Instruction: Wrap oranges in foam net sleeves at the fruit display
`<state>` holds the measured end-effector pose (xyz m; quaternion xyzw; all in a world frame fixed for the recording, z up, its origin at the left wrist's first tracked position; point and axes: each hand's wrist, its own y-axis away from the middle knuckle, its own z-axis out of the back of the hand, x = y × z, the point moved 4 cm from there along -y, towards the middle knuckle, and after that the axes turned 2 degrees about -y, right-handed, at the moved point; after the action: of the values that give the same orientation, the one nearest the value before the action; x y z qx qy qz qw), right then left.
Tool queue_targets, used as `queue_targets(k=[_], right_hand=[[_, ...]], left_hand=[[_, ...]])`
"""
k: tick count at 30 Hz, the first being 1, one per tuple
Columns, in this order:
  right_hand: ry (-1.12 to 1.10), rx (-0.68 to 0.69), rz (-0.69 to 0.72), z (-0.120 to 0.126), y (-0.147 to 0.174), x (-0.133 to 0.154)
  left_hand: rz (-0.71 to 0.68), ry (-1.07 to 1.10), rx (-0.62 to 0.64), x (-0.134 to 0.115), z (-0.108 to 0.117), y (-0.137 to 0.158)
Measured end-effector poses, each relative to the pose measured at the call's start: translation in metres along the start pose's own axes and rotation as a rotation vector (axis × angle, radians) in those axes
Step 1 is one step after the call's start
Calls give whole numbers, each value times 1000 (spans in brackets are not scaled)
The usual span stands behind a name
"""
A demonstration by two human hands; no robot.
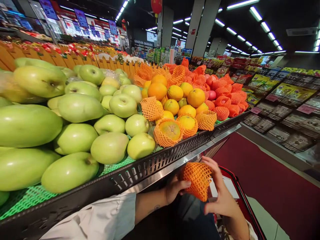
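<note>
One netted fruit [196,180] is out in front of the black tray [147,168], netting already around it! Fingers of the left hand [174,189] clamp it; the right hand [221,196] spreads its fingers apart beside it. Four netted oranges [170,131] sit frontward; bare oranges [196,97], too heaped to count.

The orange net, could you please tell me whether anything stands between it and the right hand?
Nothing visible does: the right hand curves open beside the net, though I cannot tell whether they touch. The left hand holds the net's other side.
</note>
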<state>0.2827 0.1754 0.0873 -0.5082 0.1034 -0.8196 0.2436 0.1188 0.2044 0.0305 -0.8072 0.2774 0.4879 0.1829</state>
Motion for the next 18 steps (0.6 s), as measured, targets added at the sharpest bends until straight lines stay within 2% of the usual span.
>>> queue_targets(k=[2,3,4,7,10,12,14,16,18], right_hand=[[5,116,-65,-14,1,-12],[-42,99,-79,-20,2,-20],[-108,38,-84,-25,3,-29],[-326,-259,-80,-31,7,-62],[-411,-558,-199,-20,8,-89],[-398,-772,-239,6,-1,-92],[-323,-978,-149,45,-20,-80],[-119,-1071,24,91,-54,-59],[150,-1039,148,131,-96,-40]], left_hand=[[-12,-32,4,4,1,1],[-29,-47,11,7,2,1],[-52,-59,21,9,3,1],[-49,-127,116,18,4,2],[-82,-367,157,17,6,0],[-179,-533,133,10,8,-2],[-206,-641,102,6,10,-3],[-167,-706,93,5,11,-3],[-138,-752,115,5,9,-2]])
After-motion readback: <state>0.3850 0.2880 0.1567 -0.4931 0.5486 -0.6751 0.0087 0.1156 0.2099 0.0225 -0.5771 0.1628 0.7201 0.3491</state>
